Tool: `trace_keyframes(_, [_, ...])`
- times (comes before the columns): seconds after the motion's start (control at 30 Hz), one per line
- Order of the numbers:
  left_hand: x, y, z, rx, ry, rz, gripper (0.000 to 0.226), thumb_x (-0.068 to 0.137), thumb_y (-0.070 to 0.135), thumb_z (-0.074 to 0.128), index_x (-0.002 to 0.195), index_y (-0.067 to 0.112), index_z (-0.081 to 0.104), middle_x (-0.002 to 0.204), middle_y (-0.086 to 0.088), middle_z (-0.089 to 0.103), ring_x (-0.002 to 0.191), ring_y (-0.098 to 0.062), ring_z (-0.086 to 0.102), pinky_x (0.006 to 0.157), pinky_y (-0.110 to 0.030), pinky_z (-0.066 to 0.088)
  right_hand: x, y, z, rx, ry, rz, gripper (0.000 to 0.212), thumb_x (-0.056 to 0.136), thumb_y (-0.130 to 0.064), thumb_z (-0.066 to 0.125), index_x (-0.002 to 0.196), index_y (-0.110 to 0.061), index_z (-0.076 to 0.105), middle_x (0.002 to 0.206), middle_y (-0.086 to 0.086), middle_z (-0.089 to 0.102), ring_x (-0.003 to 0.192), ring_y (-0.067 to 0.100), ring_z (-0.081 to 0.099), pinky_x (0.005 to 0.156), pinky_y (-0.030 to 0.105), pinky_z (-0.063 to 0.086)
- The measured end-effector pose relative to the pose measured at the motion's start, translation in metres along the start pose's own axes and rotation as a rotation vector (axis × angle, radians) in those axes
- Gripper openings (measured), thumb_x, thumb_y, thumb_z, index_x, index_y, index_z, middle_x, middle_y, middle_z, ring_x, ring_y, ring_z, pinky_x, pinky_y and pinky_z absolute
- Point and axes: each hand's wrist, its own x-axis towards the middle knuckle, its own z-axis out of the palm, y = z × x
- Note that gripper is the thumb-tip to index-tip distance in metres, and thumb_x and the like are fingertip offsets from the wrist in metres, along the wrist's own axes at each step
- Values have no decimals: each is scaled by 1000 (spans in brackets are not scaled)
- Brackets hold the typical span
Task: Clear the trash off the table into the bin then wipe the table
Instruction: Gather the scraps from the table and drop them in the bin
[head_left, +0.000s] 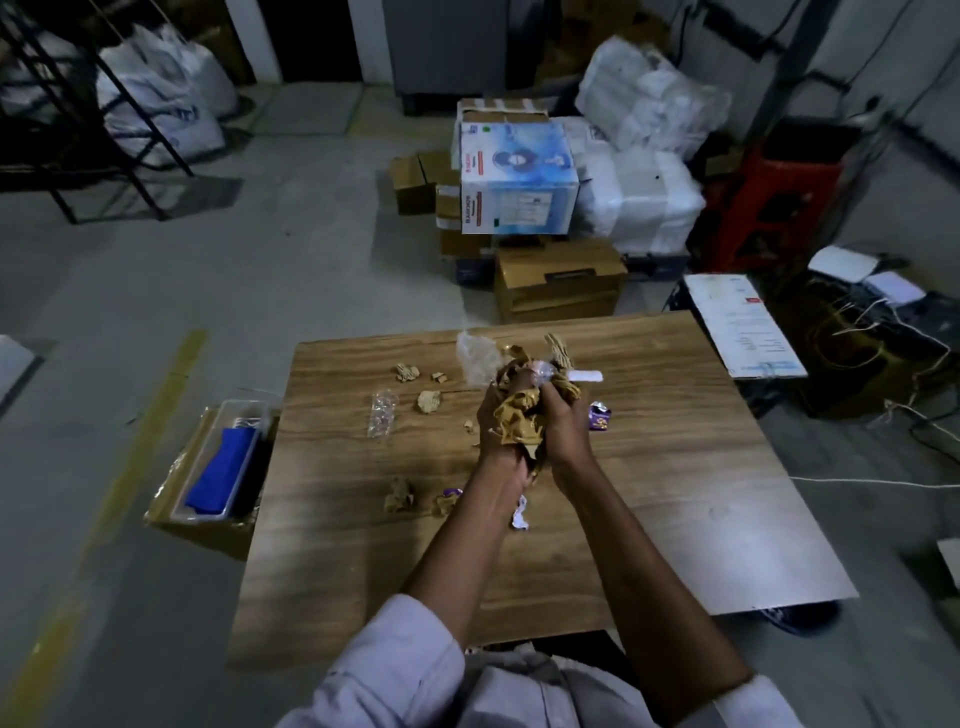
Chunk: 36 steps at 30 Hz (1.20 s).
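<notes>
— Where do we find the hands?

— Near the centre of the frame, raised over the wooden table (649, 467). The left hand (496, 426) and the right hand (566, 421) press together. The fingers of both are curled round one wad of trash (517, 421), which is crumpled brown paper with clear plastic (475, 358) poking out at its top.

— And what do we see lying on the tabletop?

— Left of the hands we count small brown scraps (430, 401) and a clear wrapper (383, 413). Just right of the right hand lies a purple wrapper (598, 418), and above it a white strip (584, 375). We cannot tell whether that strip rests on the table or belongs to the wad. Lower in the frame, by the left forearm, sit two more brown crumples (399, 494) and a white scrap (519, 517).

— Do we see a bin?

— At the table's left edge a cardboard box (156, 512) stands on the floor, holding a clear tub (244, 410) with something blue (223, 473) inside. Whether that is the bin, we cannot tell.
</notes>
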Motion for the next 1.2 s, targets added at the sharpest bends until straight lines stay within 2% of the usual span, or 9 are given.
trace_keyframes(0.13, [-19,17,33,-197,-56,156,19,87,20,66,100,7,64,85,-9,71,71,-23,70,55,-27,57,13,17,-7,-18,23,30,37,71,-73,70,104,-54,70,138,15,53,137,33,45,115,53,39])
trace_keyframes(0.2, [-13,14,41,-271,-22,145,22,93,27,60,103,8,66,92,-13,70,79,-28,69,62,-33,58,13,22,-11,40,43,30,37,73,-64,72,109,-57,67,146,16,47,142,33,39,117,55,37])
trace_keyframes(0.33, [-1,4,45,-428,20,93,48,99,42,30,92,13,68,87,-10,72,81,-27,68,73,-30,53,-3,8,-22,261,38,48,62,66,-35,79,117,-4,61,131,35,53,113,43,61,98,59,52])
trace_keyframes(0.53, [25,-9,31,-327,147,172,50,92,55,34,113,18,60,111,-13,64,113,-35,61,97,-37,50,-13,-12,-24,640,20,102,65,58,-18,74,122,-15,58,116,23,56,106,37,54,95,52,43])
trace_keyframes(0.63, [25,-13,18,-4,141,159,31,103,49,34,96,28,55,97,8,63,104,-21,63,84,-33,55,-14,-9,-17,533,1,84,51,71,-24,82,119,-13,64,118,21,66,113,40,62,106,58,44])
trace_keyframes(0.73, [31,-8,16,56,264,431,18,85,35,69,95,20,64,100,0,72,96,-24,70,90,-47,58,-12,-4,-15,357,-162,86,50,89,-30,74,130,-5,61,128,21,67,122,40,62,108,55,47])
trace_keyframes(0.93, [22,-1,12,655,302,758,58,80,65,34,107,24,65,108,-6,68,91,-24,69,79,-44,58,-17,-9,-13,155,-233,77,72,72,-39,87,136,-18,59,127,5,71,118,22,68,94,34,56])
trace_keyframes(1.03, [23,1,13,1021,390,849,71,85,70,21,126,26,58,125,-5,60,104,-31,64,86,-47,56,-17,-10,-13,193,-192,114,59,80,-30,84,133,-15,62,119,7,74,108,21,72,83,30,59])
trace_keyframes(1.2, [29,1,11,1183,291,883,24,91,13,63,114,15,72,124,-5,59,113,-30,52,80,-37,51,-11,-7,-8,393,102,211,23,96,-12,65,116,-3,71,101,13,75,87,26,71,75,34,55])
